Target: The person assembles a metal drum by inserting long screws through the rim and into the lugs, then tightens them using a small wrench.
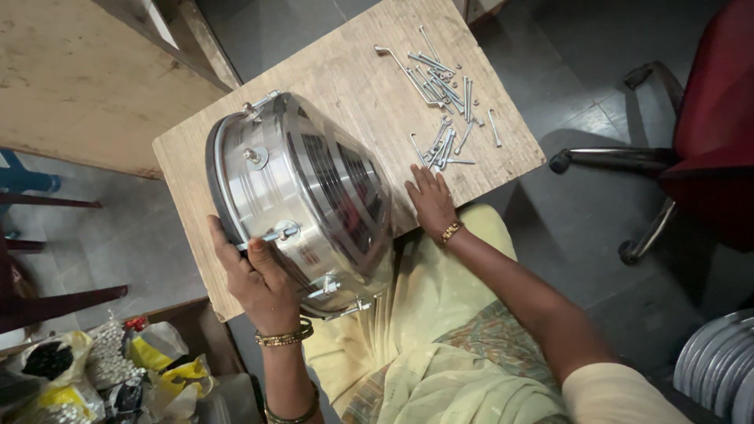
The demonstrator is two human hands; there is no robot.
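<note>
A round steel drum shell (302, 200) stands tilted on its edge on a small wooden board (353, 86), its ribbed, shiny wall turned up toward the camera and its dark rim on the left side. Small lugs and bolts sit at intervals around the wall. The left hand (259, 279) grips the shell at its lower left edge, fingers curled around the rim and the thumb pressed on the wall just beside one lug, so the shell rises above and to the right of that hold. The right hand (430, 200) lies flat and open on the board, fingers spread, just beside the shell's right side; whether it touches the metal is hard to tell from this angle. Beyond the fingertips, near the board's far right corner, lies a loose heap of long metal tension rods and bolts (441, 98). Bags of small parts (110, 369) sit on the floor at lower left, a red wheeled chair (691, 149) at right.
</note>
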